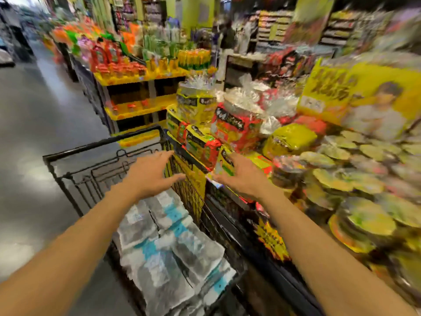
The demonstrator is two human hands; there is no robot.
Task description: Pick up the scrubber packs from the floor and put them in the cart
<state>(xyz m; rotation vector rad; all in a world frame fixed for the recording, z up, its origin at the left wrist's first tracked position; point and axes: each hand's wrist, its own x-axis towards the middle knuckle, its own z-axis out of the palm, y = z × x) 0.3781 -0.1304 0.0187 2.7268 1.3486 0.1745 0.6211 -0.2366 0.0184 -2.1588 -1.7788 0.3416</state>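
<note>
Several grey and white scrubber packs [173,247] with blue labels lie piled inside the black wire cart [102,142] at the lower middle. My left hand [152,174] hovers over the cart's far end, fingers spread, holding nothing. My right hand [239,176] is stretched out past the cart's right wall, over the edge of a display, fingers apart and empty. No scrubber pack shows on the floor. The view is blurred by motion.
A low display [341,179] of noodle bowls and red and yellow noodle packs [237,126] crowds the cart's right side. Yellow shelves [141,106] stand ahead. The grey floor aisle [34,133] runs along the left. A person [227,37] stands far back.
</note>
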